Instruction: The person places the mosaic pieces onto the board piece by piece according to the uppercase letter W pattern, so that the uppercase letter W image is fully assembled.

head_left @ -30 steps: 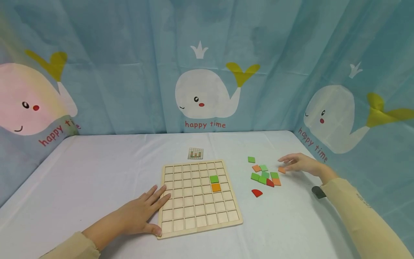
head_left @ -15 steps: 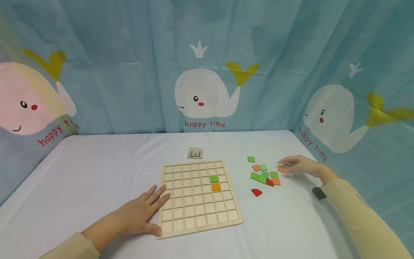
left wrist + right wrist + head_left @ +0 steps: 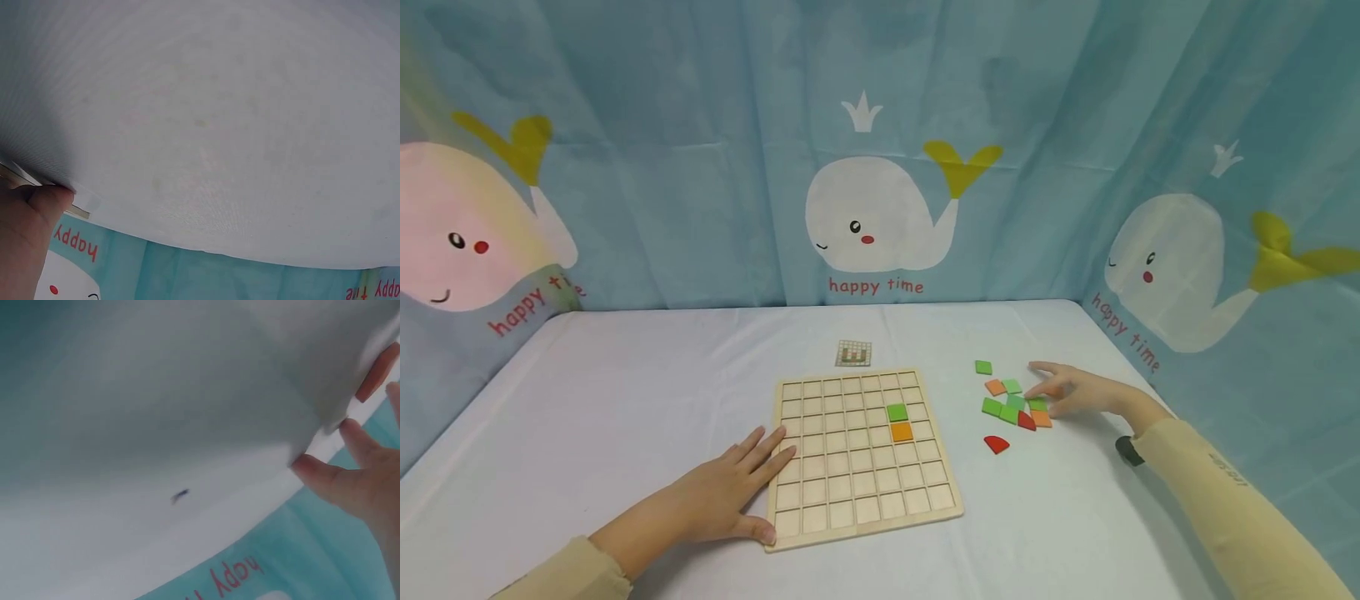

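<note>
My left hand rests with spread fingers on the left edge of a wooden grid board; its thumb touches the near corner. Two square tiles lie in the board's cells, one green and one orange. Over the right side of a group of loose tiles, my right hand reaches with fingers apart. Its fingertips are by a green tile and an orange tile; contact is unclear. In the right wrist view an orange-brown tile lies beyond the finger and thumb, which pinch nothing visible.
Several more green and orange tiles and a red quarter-round piece make up the group. Another red quarter-round piece lies nearer. Behind the board is a small pattern card. A whale-printed curtain borders the white table.
My right hand has moved left, toward the tile group. The orange tile that lay beside its fingers is no longer visible there in the head view. My left hand and the board stay put.
</note>
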Tool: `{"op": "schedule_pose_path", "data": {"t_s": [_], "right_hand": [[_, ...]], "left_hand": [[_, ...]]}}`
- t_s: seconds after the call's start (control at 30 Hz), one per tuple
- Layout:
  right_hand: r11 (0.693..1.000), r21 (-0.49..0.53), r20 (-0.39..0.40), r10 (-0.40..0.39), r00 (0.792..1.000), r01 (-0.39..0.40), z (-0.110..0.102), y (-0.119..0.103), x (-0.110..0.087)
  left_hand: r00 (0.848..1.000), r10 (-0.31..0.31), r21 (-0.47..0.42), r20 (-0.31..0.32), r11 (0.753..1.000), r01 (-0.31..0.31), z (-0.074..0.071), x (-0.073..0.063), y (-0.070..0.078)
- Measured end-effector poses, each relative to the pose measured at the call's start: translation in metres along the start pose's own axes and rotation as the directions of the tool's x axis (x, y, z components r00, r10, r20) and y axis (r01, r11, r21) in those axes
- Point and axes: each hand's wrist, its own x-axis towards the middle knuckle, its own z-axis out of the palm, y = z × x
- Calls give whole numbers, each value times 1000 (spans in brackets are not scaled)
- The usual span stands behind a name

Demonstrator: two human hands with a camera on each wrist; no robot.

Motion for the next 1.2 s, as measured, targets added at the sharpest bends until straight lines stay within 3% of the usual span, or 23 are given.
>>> {"op": "schedule_pose_path", "data": {"t_s": [0.37,1.2], "right_hand": [[999,-10,-14,38,999,-38,1,2,2],[998,-64,-106,-29,994,23,5,1,3]], "left_hand": [[1000,7,-1,9,1000,-7,-2,1,-1],[1000,4,-18,21,1000,-4,-4,1,2]]}}
